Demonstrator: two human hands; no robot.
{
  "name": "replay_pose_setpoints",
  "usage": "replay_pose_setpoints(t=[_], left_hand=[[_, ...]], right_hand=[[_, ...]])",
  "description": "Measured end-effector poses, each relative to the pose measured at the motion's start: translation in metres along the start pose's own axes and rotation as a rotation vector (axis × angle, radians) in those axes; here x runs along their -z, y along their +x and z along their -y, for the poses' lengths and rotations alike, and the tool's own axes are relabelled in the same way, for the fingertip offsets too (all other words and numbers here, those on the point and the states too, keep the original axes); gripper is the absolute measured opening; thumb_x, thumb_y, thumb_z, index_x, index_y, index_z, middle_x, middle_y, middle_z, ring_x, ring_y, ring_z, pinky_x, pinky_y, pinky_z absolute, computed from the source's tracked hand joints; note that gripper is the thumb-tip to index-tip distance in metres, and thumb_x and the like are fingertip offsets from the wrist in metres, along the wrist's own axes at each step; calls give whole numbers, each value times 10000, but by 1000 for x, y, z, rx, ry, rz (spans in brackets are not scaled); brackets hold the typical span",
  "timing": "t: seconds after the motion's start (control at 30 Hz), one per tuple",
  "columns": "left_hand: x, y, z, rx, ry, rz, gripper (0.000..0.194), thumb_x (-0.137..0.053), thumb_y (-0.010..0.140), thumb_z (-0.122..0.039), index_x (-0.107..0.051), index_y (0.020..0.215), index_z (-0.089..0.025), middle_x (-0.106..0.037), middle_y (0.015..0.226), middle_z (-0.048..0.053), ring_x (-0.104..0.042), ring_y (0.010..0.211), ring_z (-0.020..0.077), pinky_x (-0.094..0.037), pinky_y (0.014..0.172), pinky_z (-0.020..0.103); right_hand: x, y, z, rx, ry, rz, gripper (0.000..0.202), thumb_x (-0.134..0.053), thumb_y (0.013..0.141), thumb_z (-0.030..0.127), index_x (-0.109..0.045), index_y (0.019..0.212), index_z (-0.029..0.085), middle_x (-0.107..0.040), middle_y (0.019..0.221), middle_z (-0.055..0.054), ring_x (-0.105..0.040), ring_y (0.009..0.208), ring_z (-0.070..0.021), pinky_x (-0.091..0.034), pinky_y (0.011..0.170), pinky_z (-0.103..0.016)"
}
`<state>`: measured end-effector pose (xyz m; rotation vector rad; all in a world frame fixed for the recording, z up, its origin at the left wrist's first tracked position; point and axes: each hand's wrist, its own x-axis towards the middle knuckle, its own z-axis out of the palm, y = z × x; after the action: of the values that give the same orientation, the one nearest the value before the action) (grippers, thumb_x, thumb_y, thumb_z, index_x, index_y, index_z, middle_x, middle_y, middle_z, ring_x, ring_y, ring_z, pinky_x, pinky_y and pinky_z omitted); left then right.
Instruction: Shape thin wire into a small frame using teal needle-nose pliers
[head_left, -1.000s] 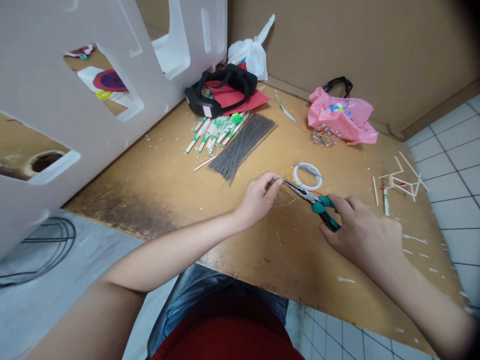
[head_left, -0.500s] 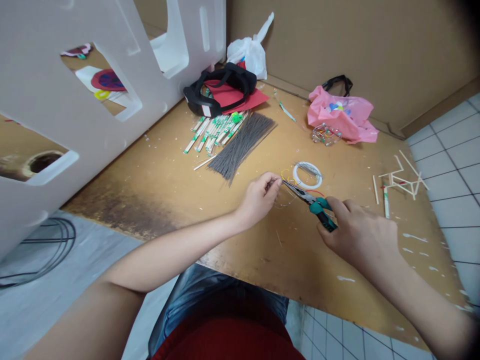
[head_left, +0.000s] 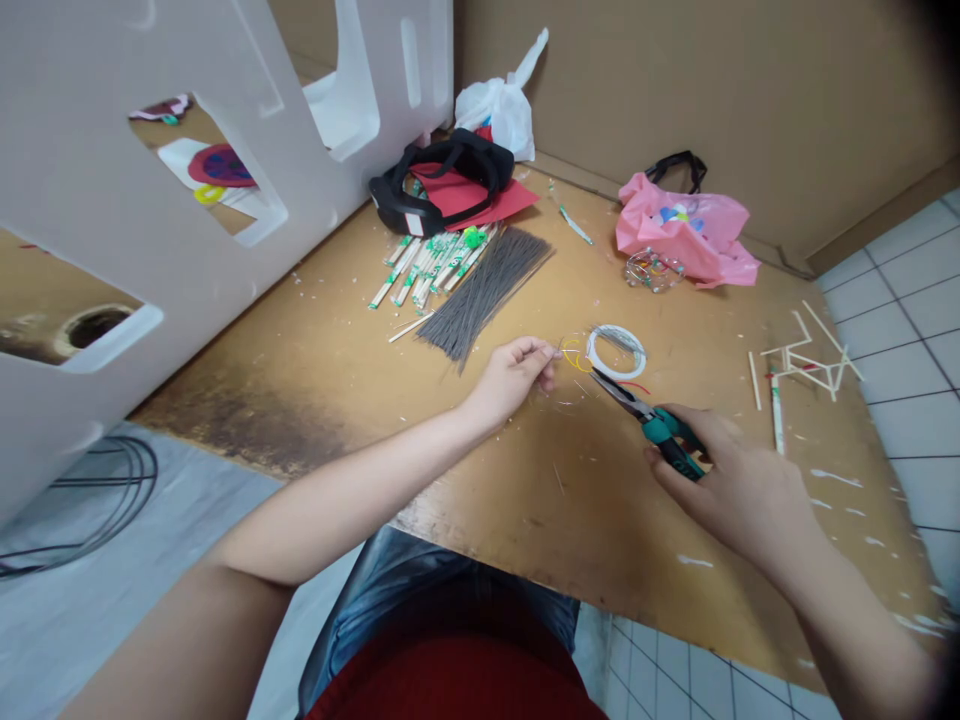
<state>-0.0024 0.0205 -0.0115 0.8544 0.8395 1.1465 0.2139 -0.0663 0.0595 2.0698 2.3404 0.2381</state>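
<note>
Near the middle of the wooden table, my left hand pinches a thin wire between thumb and fingers. My right hand is wrapped round the green and black handles of long-nose pliers. The plier tips point left and stand a little apart from my left fingers. Just beyond them lies a white ring, with a yellow wire at its left and a red wire below it. Whether the wire in my left hand joins the yellow one I cannot make out.
Grey wires lie in a bundle beside wrapped sticks and a black headset. A pink bag is at the back right. A frame of thin sticks sits at the right. A white plastic panel rises at the left.
The pliers in my right hand have moved right and slightly down, away from my left fingertips. My left hand has shifted slightly left, and its fingers have changed position.
</note>
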Motion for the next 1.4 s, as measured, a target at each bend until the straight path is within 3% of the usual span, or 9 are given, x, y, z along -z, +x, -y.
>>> replay_pose_setpoints(t=[0.2,0.37,0.5,0.67,0.77,0.83,1.0,1.2,1.4], left_hand=[[-1,-2,-4,115,-143,36,136,-591,806,-242,-579,750,-118,-529,587,-43,-516,501,55,-525,634,248],[-2,-3,-4,88,-129,63,184,-690,710,-262,-556,720,-137,-416,473,-99,-337,417,27,-520,564,236],[-3,-4,-6,124,-148,93,219,-703,695,-287,-536,748,-155,-372,444,-115,-292,399,28,-458,482,189],[-9,-12,-5,196,-104,176,254,-707,690,-320,-518,751,-162,-392,454,-113,-306,407,31,-465,494,205],[-13,-17,0,176,-6,189,259,-688,710,-356,-525,746,-158,-433,475,-102,-358,423,36,-491,547,233],[-15,-19,4,137,95,212,272,-671,719,-382,-540,751,-146,-476,503,-81,-417,436,41,-433,502,196],[-19,-25,12,112,226,245,255,-625,743,-385,-524,741,-151,-496,526,-65,-464,460,58,-364,464,189],[-22,-27,19,53,314,155,200,-621,738,-320,-516,698,-155,-490,549,-57,-452,482,58,-346,490,195],[-17,-22,16,141,267,280,260,-650,729,-381,-520,724,-155,-521,553,-45,-482,506,77,-390,536,219]], right_hand=[[-46,6,-28,13,9,-30,422,-551,792,482,-602,1112,211,-679,1025,-74,-602,980,-290,-476,647,-358],[-77,11,-24,141,49,-109,473,-536,823,495,-599,1139,149,-658,1038,-125,-564,1012,-290,-482,792,-396],[-89,17,-19,205,156,-151,502,-554,821,485,-591,1162,118,-629,1123,-169,-536,1074,-316,-447,892,-453],[-73,22,-7,156,607,-168,358,-581,823,411,-635,1087,176,-639,1155,-136,-544,1119,-289,-413,960,-470],[-55,23,13,-46,1082,72,298,-530,852,441,-660,1010,224,-706,978,-75,-645,915,-226,-508,806,-384],[-49,23,25,-144,1249,157,303,-572,807,475,-673,926,216,-712,905,-62,-656,852,-219,-516,754,-359],[-52,23,34,-210,1346,214,313,-589,772,489,-620,689,190,-618,611,-4,-593,589,-151,-488,592,-294],[-51,21,26,-269,1422,345,336,-596,765,509,-584,692,181,-610,610,3,-595,519,-126,-418,475,-240],[-51,19,26,-271,1472,377,324,-567,801,502,-549,734,186,-622,596,8,-610,484,-127,-357,421,-221]])
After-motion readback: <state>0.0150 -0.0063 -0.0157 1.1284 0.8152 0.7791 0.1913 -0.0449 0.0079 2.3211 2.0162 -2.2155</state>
